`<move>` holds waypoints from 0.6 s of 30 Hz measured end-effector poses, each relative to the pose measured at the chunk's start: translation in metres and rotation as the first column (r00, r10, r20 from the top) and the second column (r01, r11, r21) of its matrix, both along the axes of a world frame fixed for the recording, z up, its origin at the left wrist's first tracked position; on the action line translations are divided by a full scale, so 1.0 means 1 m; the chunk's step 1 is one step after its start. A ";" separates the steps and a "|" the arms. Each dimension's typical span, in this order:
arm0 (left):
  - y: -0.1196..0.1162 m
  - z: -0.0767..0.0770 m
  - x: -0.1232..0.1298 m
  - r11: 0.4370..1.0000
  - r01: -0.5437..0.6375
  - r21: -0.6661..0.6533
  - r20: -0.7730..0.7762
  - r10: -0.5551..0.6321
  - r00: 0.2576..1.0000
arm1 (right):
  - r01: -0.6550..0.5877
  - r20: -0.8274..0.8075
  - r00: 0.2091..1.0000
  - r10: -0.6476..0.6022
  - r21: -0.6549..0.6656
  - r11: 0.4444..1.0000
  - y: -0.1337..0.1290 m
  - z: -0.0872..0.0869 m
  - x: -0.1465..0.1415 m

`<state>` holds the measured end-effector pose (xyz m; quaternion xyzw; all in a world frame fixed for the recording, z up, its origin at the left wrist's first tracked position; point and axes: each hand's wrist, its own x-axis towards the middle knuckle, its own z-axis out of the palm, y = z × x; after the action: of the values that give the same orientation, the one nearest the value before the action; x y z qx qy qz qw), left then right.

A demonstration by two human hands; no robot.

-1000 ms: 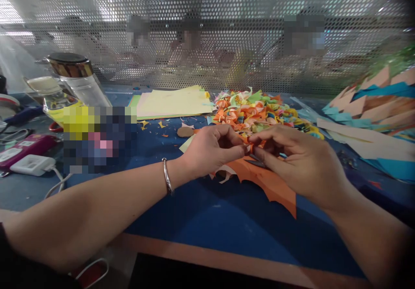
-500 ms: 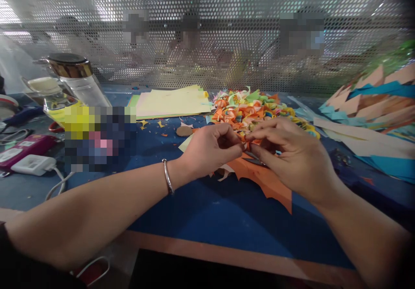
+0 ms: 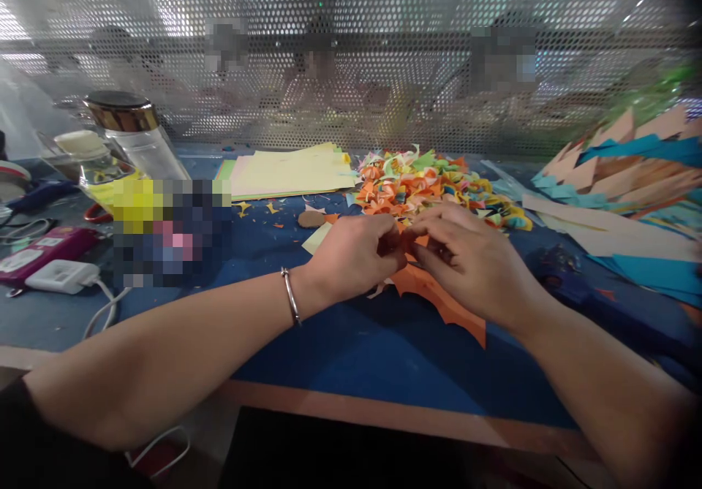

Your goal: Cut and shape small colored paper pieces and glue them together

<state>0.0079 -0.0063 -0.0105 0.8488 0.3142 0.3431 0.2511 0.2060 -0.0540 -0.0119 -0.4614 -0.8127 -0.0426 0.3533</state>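
My left hand [image 3: 351,259], with a silver bangle at the wrist, is closed with thumb and fingers pinched together. Facing it, my right hand [image 3: 480,266] is closed too, its fingertips close to the left ones. Between them they hold a small piece of orange paper [image 3: 409,245], mostly covered by the fingers. Below the hands lies a larger orange paper sheet [image 3: 447,300] with scalloped cut edges. Just behind is a heap of small curled paper pieces [image 3: 420,176] in orange, green, yellow and white.
A stack of pale yellow paper [image 3: 290,169] lies at the back. On the left stand bottles [image 3: 151,149] beside a white charger [image 3: 60,275] with its cable. Pointed paper sheets in peach and blue [image 3: 619,164] are piled on the right. A perforated metal screen [image 3: 373,65] rises behind the table.
Both hands stay together over the orange sheet, fingers turning slightly around the small orange piece. The right hand has shifted a little left, and the view has moved slightly.
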 end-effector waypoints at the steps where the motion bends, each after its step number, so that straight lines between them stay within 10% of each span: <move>1: 0.000 0.001 0.000 1.000 -0.003 0.028 -0.013 0.003 1.000 | 0.003 -0.001 1.000 -0.003 0.000 1.000 0.000 0.000 -0.001; 18: 0.006 0.000 -0.003 0.983 0.007 -0.182 0.075 0.007 0.997 | 0.077 0.036 0.996 -0.077 0.020 0.997 -0.019 0.008 0.013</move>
<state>0.0045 0.0001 -0.0108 0.8087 0.3344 0.3449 0.3394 0.2192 -0.0731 -0.0036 -0.4882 -0.8003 -0.0725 0.3406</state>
